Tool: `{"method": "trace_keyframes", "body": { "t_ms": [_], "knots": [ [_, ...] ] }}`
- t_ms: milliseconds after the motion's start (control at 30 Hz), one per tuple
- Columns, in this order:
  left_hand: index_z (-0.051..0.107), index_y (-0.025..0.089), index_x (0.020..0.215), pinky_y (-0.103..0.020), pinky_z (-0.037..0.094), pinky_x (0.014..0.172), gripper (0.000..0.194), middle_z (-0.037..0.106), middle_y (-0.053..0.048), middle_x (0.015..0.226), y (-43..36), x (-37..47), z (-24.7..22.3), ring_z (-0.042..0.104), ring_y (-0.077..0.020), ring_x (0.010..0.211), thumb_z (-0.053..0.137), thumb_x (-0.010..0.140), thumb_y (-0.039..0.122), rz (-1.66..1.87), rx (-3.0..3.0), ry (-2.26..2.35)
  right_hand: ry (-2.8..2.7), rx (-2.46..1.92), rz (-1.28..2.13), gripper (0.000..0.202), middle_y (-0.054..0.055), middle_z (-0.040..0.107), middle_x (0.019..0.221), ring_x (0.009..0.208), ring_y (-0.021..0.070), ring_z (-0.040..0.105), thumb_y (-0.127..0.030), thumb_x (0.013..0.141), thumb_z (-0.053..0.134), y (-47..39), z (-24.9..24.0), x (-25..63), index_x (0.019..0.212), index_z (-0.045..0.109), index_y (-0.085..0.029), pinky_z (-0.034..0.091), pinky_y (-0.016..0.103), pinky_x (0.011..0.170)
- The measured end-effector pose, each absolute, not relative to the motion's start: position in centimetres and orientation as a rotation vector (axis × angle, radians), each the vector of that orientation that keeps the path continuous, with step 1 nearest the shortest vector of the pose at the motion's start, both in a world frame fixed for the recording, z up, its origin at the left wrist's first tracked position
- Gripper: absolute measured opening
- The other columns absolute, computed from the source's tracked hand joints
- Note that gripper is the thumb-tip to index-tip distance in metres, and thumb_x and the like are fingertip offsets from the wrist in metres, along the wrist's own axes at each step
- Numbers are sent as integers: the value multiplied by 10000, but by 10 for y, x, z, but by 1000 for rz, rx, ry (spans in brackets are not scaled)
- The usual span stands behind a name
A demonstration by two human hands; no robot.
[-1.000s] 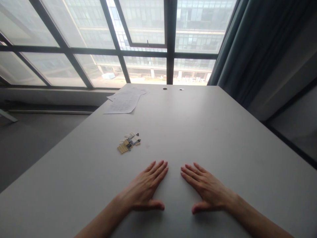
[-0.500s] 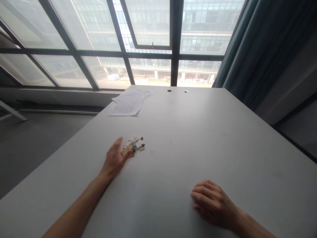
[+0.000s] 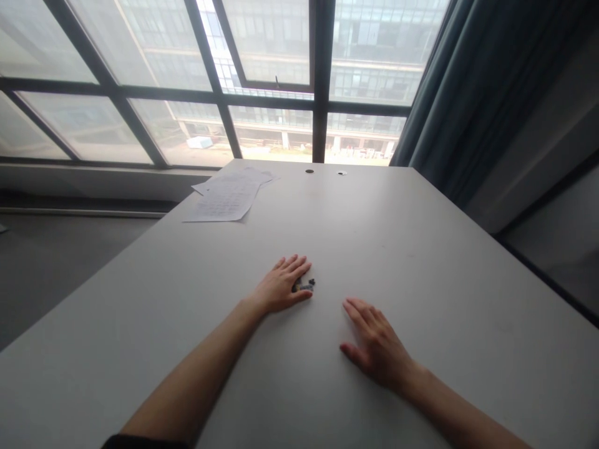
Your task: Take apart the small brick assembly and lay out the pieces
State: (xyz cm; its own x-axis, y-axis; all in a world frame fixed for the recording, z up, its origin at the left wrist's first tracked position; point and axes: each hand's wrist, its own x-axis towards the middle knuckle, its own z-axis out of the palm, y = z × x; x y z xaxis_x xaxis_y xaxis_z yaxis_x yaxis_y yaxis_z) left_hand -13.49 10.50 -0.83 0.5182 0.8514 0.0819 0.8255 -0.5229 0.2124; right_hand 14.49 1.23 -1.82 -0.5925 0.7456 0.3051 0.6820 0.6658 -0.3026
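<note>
My left hand (image 3: 284, 285) lies spread, palm down, over a small heap of toy building bricks (image 3: 306, 287) on the white table (image 3: 327, 231). Most of the bricks are hidden under the palm and fingers. A few dark, grey and yellow ones show between the thumb and index finger. To the right, apart from the bricks, my right hand (image 3: 375, 343) rests low at the tabletop with its thumb away from the extended fingers. Nothing shows in it.
Sheets of printed paper (image 3: 229, 196) lie overlapping at the table's back left. Two round cable holes are near the back edge, one dark (image 3: 309, 171) and one with a white cover (image 3: 342, 173). Windows stand beyond, and a dark curtain (image 3: 435, 93) hangs at the right.
My left hand has moved right across the table, and the bricks have shifted with it, now mostly covered. My right hand has moved forward and left, its curled fingers now straightened. The view has shifted slightly.
</note>
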Motion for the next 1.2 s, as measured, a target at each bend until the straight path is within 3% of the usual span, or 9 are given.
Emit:
{"method": "trace_keyframes", "body": {
  "t_ms": [167,300,500,667,833,967,1200],
  "knots": [
    [359,228,1419,-454,196,1162,704,325,-95,1509,95,-76,-8,244,-255,1414,486,848,619,369,2644,1245,-2545,-1309,188,933,251,274,1499,1404,362,216,-654,827,480,51,-23,119,1456,237,-10,221,538,1128],
    [294,200,1446,-448,233,1159,669,303,-109,1517,84,-85,-10,261,-244,1407,465,894,538,499,2557,1352,-2588,-1303,217,949,228,248,1516,1417,347,187,-704,822,429,61,-24,113,1462,245,-27,181,528,1140],
    [176,184,1489,-463,227,1160,753,278,-125,1525,46,-129,-14,255,-267,1408,461,892,544,455,2606,1429,-2584,-1260,235,959,215,248,1521,1420,329,183,-719,820,407,80,-20,102,1465,234,-31,167,498,1146],
    [120,284,1498,-489,176,1161,707,232,-42,1545,20,-144,-9,197,-280,1426,399,912,565,202,2686,1354,-2594,-1194,238,919,209,266,1516,1418,314,195,-704,825,423,97,-18,88,1452,273,-50,154,487,1148],
    [102,296,1496,-485,144,1161,725,229,-33,1546,22,-142,-6,164,-277,1434,369,901,612,141,2655,1371,-2567,-1146,235,768,176,378,1463,1371,285,299,-597,851,493,96,-14,87,1429,335,-116,223,457,1132],
    [63,247,1503,-465,131,1165,788,219,-79,1548,30,-138,-10,173,-268,1433,380,889,626,224,2639,1400,-2484,-1131,230,666,147,459,1389,1306,276,379,-537,844,550,92,-11,88,1380,403,-169,303,440,1096],
    [52,182,1502,-472,137,1163,949,148,-130,1560,64,-116,-10,134,-276,1440,444,812,703,258,2617,1460,-2355,-1167,181,551,169,513,1305,1212,286,453,-441,858,574,90,-14,89,1300,477,-126,363,432,1047]
  ]
}}
